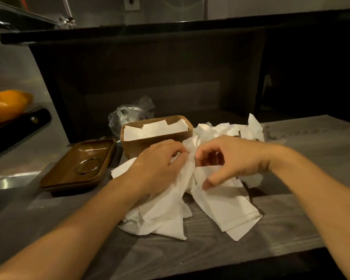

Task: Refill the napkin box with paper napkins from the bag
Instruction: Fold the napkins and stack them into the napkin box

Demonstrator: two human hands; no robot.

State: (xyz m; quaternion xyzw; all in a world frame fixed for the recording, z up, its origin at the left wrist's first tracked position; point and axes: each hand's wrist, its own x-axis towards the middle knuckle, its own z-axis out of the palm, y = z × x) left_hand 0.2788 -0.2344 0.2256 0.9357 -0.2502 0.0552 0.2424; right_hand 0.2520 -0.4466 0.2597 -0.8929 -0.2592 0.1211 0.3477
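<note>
Plainly, both hands (190,162) grip unmarked napkins (220,211).

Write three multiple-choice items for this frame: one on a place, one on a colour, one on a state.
1. Where is the brown tray relative to the napkin box?
A. To its left
B. Inside it
C. On top of it

2. What colour are the loose napkins on the counter?
A. Blue
B. White
C. Black

3. What is the left hand doing?
A. Resting flat on the tray
B. Hanging off the counter
C. Gripping napkins

Answers: 1 A, the tray lies left of the box. 2 B, the pile is plainly white. 3 C, its fingers curl into the paper, as do those of the right hand.
</note>
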